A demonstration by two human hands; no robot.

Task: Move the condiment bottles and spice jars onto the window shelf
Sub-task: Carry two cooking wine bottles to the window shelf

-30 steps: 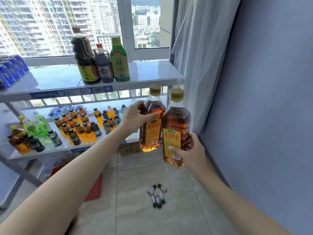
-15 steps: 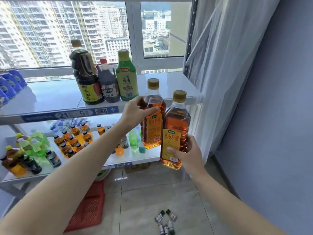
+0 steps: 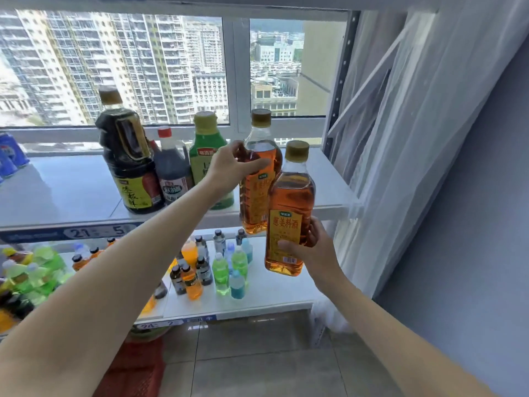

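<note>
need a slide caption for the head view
Each hand holds an amber bottle near the window shelf.

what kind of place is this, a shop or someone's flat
Probably a mock shop set up in a high-rise room: white metal shelving with blue numbered price-strip labels, rows of small coloured drink bottles, and a window facing tower blocks.

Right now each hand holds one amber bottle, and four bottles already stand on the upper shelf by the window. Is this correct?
Not quite: the head view shows three bottles standing on the upper shelf, not four: a dark bottle, a red-capped bottle and a green bottle. Each hand does hold one amber bottle.
</note>
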